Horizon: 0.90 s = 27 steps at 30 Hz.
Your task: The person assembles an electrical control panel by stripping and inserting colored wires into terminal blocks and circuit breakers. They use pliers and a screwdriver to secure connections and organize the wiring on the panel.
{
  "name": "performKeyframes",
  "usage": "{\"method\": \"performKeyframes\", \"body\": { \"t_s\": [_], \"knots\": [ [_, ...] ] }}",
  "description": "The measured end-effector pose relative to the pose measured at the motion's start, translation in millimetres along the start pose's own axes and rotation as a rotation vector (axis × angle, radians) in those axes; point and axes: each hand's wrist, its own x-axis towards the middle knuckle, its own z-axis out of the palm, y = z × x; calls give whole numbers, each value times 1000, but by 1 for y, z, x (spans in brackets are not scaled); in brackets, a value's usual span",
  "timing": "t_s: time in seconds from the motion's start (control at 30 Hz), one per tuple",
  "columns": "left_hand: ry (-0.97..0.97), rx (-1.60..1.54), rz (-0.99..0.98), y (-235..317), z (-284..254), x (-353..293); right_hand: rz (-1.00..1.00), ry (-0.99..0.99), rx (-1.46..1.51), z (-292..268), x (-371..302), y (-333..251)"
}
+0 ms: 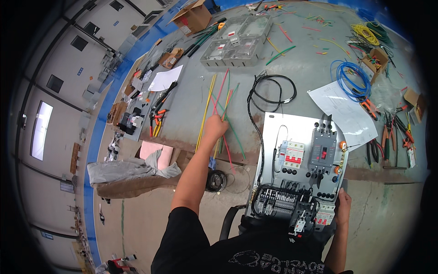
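My left hand point(214, 125) reaches out over the grey workbench and closes around a bundle of long thin wires point(218, 98), yellow, red and green, lying fanned out near the bench's front edge. My right hand point(343, 205) grips the lower right corner of a silver mounting panel point(273, 125), holding it tilted against my lap. The panel carries a dark grey breaker point(323, 150), a white breaker with red switches point(294, 154) and rows of terminal blocks with black wiring point(283, 201).
A black cable coil point(272, 91) lies beyond the panel. Paper sheets point(344, 112), a blue wire coil point(350, 77), pliers and cutters point(388, 137) sit to the right. Clear plastic enclosures point(237, 41), cardboard boxes point(191, 18) and more tools point(159, 114) lie farther back and left.
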Motion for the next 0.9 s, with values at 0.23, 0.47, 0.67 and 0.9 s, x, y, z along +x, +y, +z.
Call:
{"method": "performKeyframes", "body": {
  "t_s": [0.23, 0.47, 0.67, 0.9],
  "knots": [
    [138, -179, 72, -16, -39, -8, -71, 124, -155, -1, -5, -12],
    [-507, -1171, 154, 111, -147, -105, -554, 232, -367, 37, -23, -158],
    [-979, -1307, 324, 166, -141, -176, -723, -109, -293, 156, -2, -296],
    [-1179, -1239, 408, 186, -124, -204, -799, -429, -334, 202, 25, -332]
  ]
}}
